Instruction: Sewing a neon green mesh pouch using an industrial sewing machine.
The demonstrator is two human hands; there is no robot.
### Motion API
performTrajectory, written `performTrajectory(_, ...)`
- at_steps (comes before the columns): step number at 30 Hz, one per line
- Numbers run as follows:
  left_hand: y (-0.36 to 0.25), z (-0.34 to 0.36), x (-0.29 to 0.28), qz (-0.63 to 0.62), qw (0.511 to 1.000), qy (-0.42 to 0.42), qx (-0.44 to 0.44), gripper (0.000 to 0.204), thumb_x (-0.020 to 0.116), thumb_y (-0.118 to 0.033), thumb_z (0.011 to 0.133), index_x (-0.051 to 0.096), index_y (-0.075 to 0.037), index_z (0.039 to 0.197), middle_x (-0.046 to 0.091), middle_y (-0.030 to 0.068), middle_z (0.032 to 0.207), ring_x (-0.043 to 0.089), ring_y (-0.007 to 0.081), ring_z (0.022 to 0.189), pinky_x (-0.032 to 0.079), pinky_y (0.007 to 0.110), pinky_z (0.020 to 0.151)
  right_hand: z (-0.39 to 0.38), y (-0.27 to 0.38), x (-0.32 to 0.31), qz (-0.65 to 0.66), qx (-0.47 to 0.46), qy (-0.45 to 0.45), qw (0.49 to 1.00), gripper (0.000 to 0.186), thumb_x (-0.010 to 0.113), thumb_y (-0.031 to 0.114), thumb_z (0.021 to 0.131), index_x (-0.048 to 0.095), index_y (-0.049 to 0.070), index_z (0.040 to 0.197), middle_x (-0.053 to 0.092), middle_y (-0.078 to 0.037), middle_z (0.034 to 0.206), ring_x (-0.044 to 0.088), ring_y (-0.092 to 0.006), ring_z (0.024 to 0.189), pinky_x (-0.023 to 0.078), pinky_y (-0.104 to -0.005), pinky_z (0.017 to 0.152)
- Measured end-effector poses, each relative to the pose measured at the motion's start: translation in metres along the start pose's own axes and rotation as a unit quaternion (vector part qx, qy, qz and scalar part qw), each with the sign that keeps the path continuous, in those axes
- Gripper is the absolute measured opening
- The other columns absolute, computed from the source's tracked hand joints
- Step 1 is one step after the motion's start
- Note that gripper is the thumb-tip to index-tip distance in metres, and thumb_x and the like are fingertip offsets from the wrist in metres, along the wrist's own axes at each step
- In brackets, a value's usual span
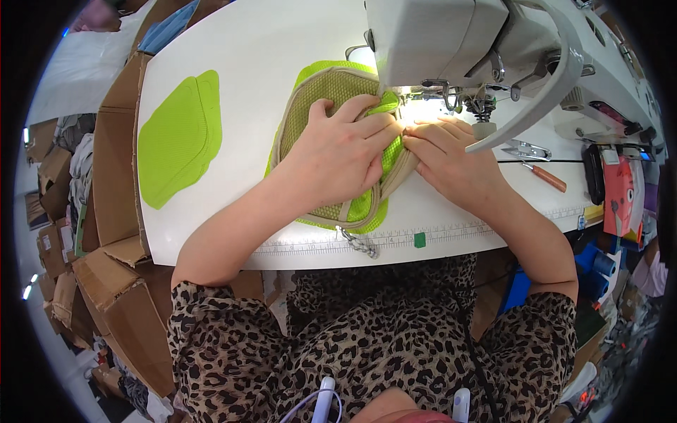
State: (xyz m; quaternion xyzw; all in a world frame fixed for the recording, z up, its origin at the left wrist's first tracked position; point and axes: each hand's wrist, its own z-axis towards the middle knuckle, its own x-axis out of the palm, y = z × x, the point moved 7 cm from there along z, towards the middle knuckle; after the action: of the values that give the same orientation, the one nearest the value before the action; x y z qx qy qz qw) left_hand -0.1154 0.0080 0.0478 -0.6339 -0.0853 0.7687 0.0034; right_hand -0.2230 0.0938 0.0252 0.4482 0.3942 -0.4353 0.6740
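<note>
A lime-green and beige mesh fabric piece (300, 127) with beige edge binding lies on the white table beneath the sewing machine head (437, 42). My left hand (345, 151) rests over it, fingers bent, gripping a folded green part close to the lit needle area. On the other side, my right hand (455, 162) pinches the bound edge, its fingertips almost meeting those of the left. The needle point and the exact spot under the fingertips are hidden by glare and the hands. A braided cord (361, 244) hangs from the piece's near edge.
Flat lime-green cut pieces (182, 141) lie at the table's left. On the right are metal snips (527, 150) and a wooden-handled tool (546, 176). A measuring tape strip (451, 236) runs along the front edge. Cardboard boxes (116, 155) stand against the left side.
</note>
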Motion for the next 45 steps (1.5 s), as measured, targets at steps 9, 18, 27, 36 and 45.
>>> performTrajectory(9,0.001,0.0,0.011,0.014,0.999,-0.032,-0.025,0.035,0.064,-0.018,0.08,0.064,-0.011,0.114,0.06,-0.0003,0.118,0.052,0.0244,0.118,0.042,0.045,0.081,-0.003,-0.002,0.0,-0.007,-0.017,-0.007,1.0,0.037,0.074,0.008,0.072,0.068,0.004,0.108,0.064,-0.005,0.112,0.065,-0.0229,0.102,0.052,-0.0385,0.09)
performTrajectory(18,0.011,0.003,0.015,-0.006,0.998,0.002,-0.058,0.041,0.06,-0.013,0.08,0.063,-0.012,0.121,0.059,0.0016,0.126,0.052,0.0266,0.121,0.044,0.045,0.088,0.006,-0.004,-0.002,0.007,-0.018,-0.027,0.999,0.034,0.072,0.011,0.077,0.067,0.006,0.11,0.066,-0.005,0.113,0.067,-0.0241,0.092,0.054,-0.0365,0.074)
performTrajectory(27,0.004,0.004,0.01,-0.049,0.993,0.022,-0.109,0.034,0.058,-0.015,0.084,0.063,-0.011,0.117,0.061,0.0036,0.123,0.054,0.0264,0.119,0.046,0.045,0.083,0.004,0.0,-0.002,-0.001,0.007,-0.058,0.998,0.032,0.07,0.01,0.08,0.062,0.008,0.111,0.069,-0.008,0.104,0.068,-0.0276,0.093,0.053,-0.0397,0.081)
performTrajectory(36,0.003,-0.001,0.001,-0.1,0.991,-0.031,-0.083,0.029,0.056,-0.019,0.089,0.063,-0.007,0.114,0.066,0.0051,0.116,0.06,0.0268,0.103,0.051,0.045,0.077,0.003,0.019,-0.006,-0.008,-0.05,-0.065,0.997,0.021,0.065,0.012,0.079,0.059,0.003,0.097,0.066,-0.015,0.106,0.067,-0.025,0.098,0.055,-0.0352,0.076)
performTrajectory(45,0.002,0.001,-0.006,-0.093,0.993,-0.009,-0.074,0.029,0.058,-0.016,0.086,0.064,-0.006,0.113,0.064,0.0056,0.118,0.059,0.0274,0.103,0.049,0.044,0.081,0.004,0.03,-0.011,0.023,-0.037,-0.102,0.994,0.022,0.063,0.012,0.078,0.058,0.002,0.096,0.057,-0.011,0.096,0.066,-0.0226,0.091,0.055,-0.0344,0.077)
